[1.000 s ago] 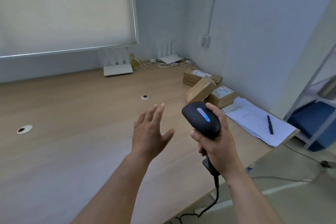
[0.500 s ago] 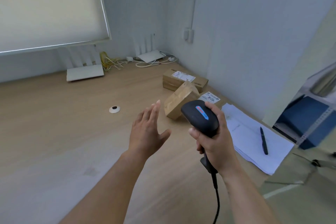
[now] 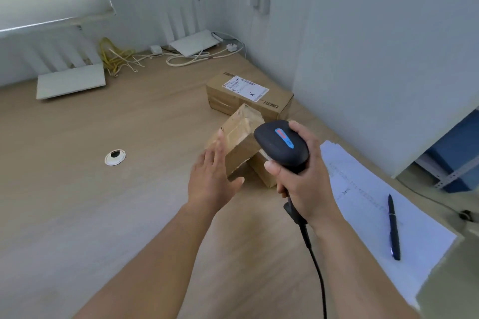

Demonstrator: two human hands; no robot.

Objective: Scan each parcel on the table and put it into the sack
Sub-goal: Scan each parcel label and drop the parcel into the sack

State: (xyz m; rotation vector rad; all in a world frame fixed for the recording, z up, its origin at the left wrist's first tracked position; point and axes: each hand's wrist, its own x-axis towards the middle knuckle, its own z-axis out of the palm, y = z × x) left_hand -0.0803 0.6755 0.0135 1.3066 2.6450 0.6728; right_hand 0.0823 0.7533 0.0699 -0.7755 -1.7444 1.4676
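Three cardboard parcels lie near the wall on the wooden table. The far parcel lies flat with a white label on top. A taped parcel leans tilted on a third parcel, which is mostly hidden behind the scanner. My left hand reaches with straight fingers, fingertips at the taped parcel's left side. My right hand grips a black barcode scanner with a blue and red mark, held above the parcels. Its cable hangs down. No sack is in view.
White sheets of paper with a black pen lie at the table's right edge. Two white routers and loose cables sit at the back. A cable grommet is in the tabletop. Blue shelving stands to the right.
The view has moved closer to the parcels. My left hand has advanced forward to the taped parcel's side. My right hand still holds the scanner, now over the parcels.
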